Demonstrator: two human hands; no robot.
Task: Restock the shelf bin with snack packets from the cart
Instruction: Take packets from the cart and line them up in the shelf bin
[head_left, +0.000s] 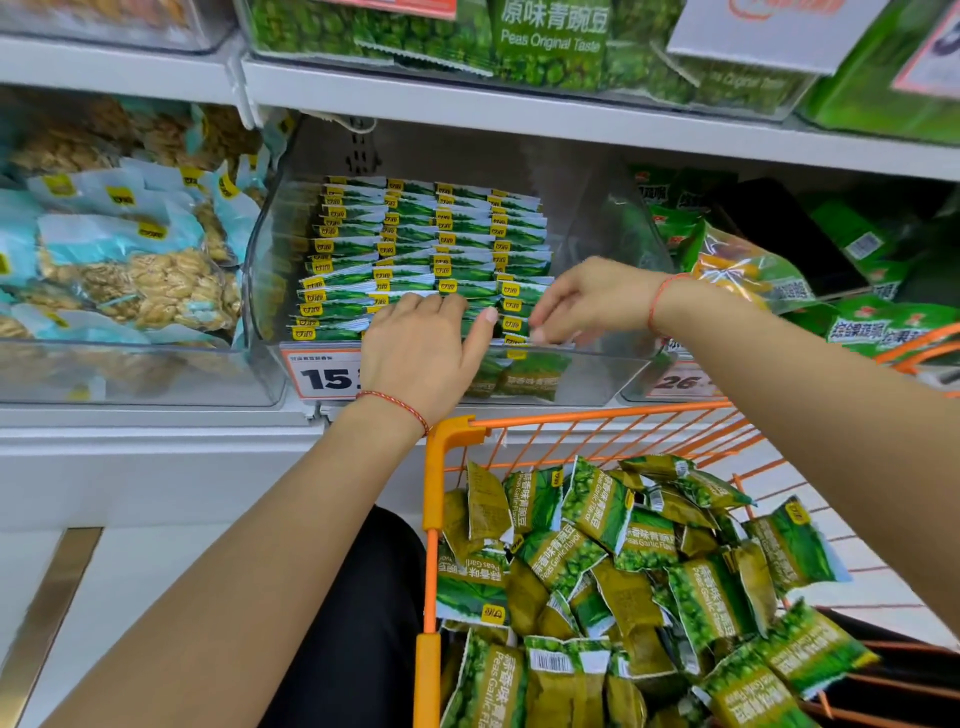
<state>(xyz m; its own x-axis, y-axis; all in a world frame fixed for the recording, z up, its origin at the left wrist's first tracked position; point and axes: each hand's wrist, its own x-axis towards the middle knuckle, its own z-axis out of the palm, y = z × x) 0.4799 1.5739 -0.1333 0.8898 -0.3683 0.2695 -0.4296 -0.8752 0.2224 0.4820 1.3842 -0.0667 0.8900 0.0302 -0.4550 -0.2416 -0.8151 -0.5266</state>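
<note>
A clear plastic shelf bin (270, 260) holds several tidy rows of green pea snack packets (415, 244) standing on edge. My left hand (421, 353) lies over the bin's front edge, fingers straight and pressing on the front packets. My right hand (587, 301) reaches in from the right and its fingertips pinch the top of a front-row packet (517, 325). Below, an orange wire cart (431, 519) is heaped with loose green garlic pea packets (623, 571).
A bin of blue-wrapped nut snacks (130, 260) stands to the left. Green bags (883, 322) fill the bin on the right. The shelf above (519, 109) carries more pea packs. Price tags (322, 374) hang on the bin front.
</note>
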